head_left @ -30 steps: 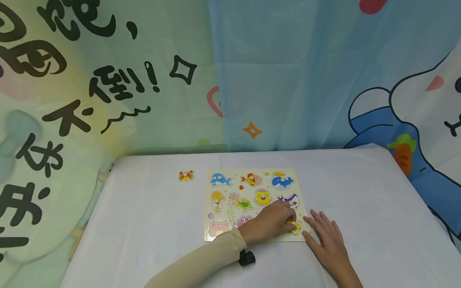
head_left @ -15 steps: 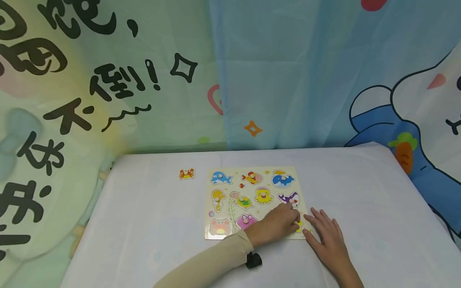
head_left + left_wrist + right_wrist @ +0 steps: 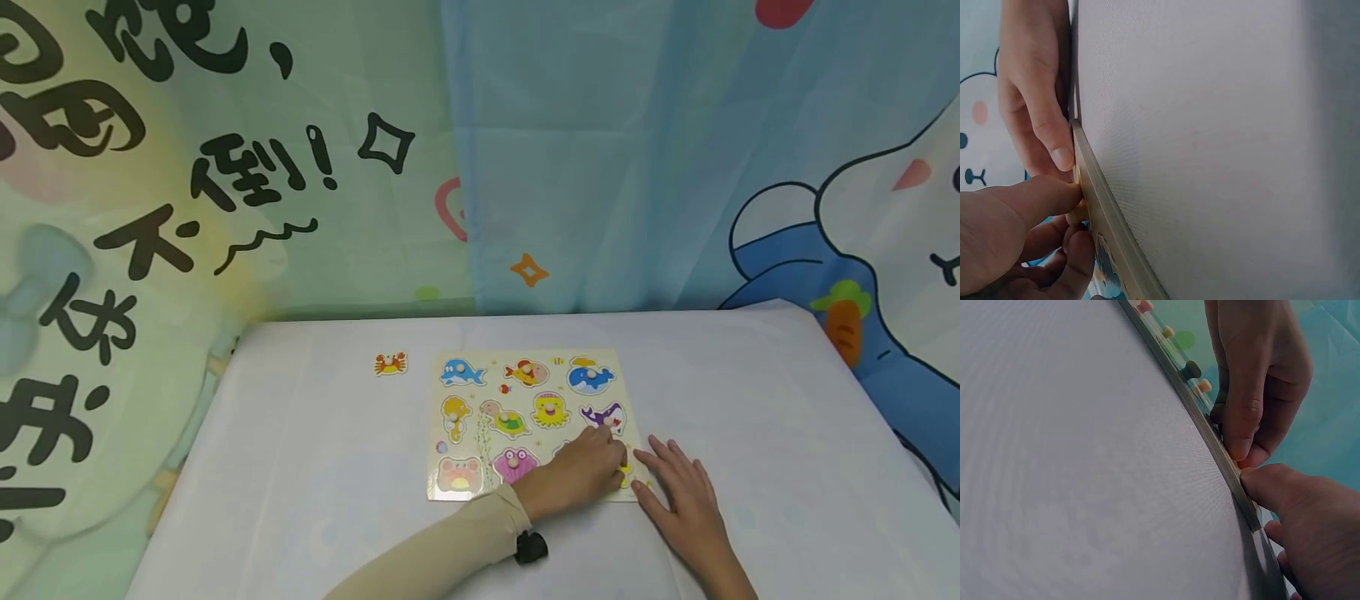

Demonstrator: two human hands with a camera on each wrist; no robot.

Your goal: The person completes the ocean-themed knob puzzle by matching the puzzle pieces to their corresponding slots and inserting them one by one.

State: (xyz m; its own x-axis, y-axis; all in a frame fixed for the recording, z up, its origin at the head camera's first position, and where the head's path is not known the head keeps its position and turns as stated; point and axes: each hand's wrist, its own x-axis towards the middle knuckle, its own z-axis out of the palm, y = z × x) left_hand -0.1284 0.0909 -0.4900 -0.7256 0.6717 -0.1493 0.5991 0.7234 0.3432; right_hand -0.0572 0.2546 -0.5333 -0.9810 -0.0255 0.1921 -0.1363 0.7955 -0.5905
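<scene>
A flat knobbed puzzle board with sea-animal pieces lies on the white table. My left hand reaches across its lower right part and pinches the small knob of a yellow puzzle piece in the corner. That piece is mostly hidden under the fingers. My right hand lies at the board's right edge with fingers spread and relaxed. In the right wrist view its thumb presses the board's edge, close to the left hand's fingertips. A loose crab piece lies left of the board's upper left corner.
Other pieces sit in the board, among them a pink crab-like piece, a yellow octopus and a green turtle. A white cloth covers the table. A printed curtain hangs behind it.
My left hand has shifted slightly right over the corner, showing more of the pink piece. The right hand keeps its place at the edge, and the loose crab piece stays put.
</scene>
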